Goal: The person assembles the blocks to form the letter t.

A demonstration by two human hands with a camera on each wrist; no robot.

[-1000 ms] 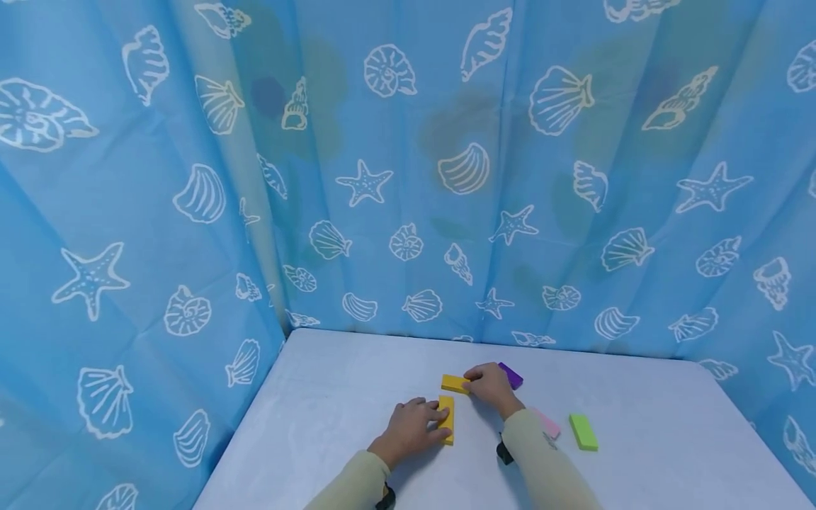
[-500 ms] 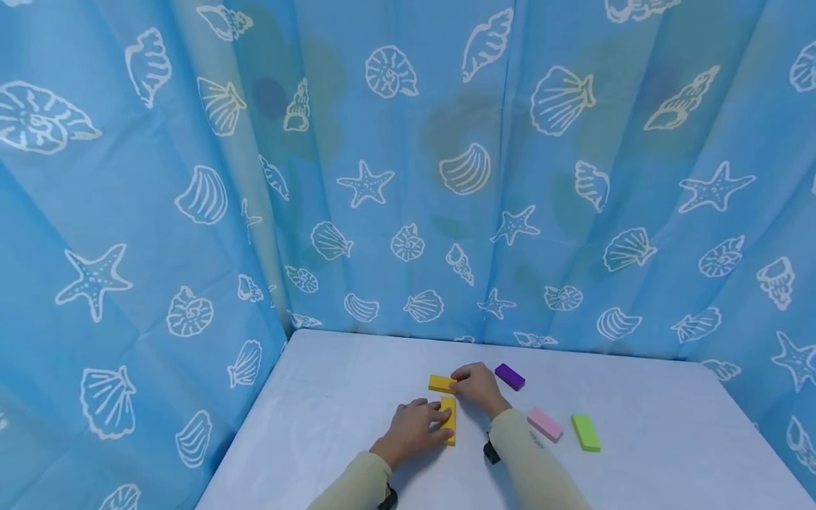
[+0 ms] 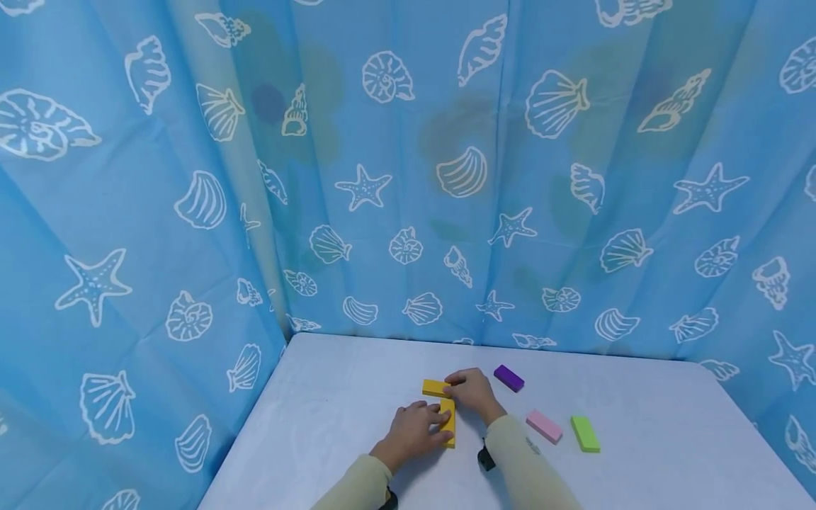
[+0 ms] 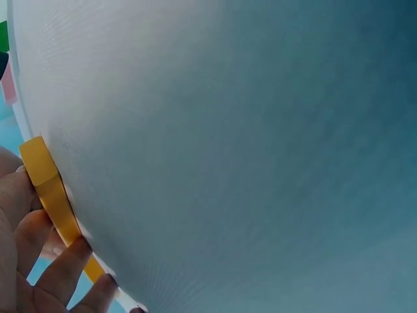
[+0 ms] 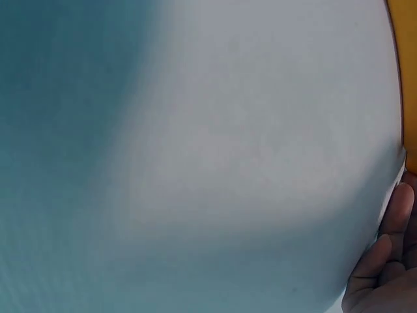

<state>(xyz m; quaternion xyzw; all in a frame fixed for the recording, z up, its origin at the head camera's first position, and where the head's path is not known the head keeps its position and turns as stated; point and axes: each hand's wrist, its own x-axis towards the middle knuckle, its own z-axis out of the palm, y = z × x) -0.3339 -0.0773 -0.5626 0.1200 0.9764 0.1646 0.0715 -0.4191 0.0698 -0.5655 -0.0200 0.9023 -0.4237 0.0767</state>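
Two yellow blocks lie at the middle of the white table. My left hand (image 3: 411, 432) grips the nearer yellow block (image 3: 449, 423), which points away from me, with thumb and finger reaching over it. In the left wrist view the fingers lie along this block (image 4: 57, 208). My right hand (image 3: 472, 391) pinches the right end of the farther yellow block (image 3: 435, 387), which lies crosswise just beyond the first one's far end. In the right wrist view, curled fingers (image 5: 397, 215) show beside a yellow block (image 5: 407, 78) at the right edge.
Right of the right hand lie a purple block (image 3: 508, 378), a pink block (image 3: 544, 426) and a light green block (image 3: 585, 433). A blue curtain (image 3: 408, 177) with shell prints hangs behind and left of the white table (image 3: 331, 397).
My right hand has slid the farther yellow block to the left, over the nearer block's far end, uncovering the purple and pink blocks. My left hand stays on the nearer yellow block.
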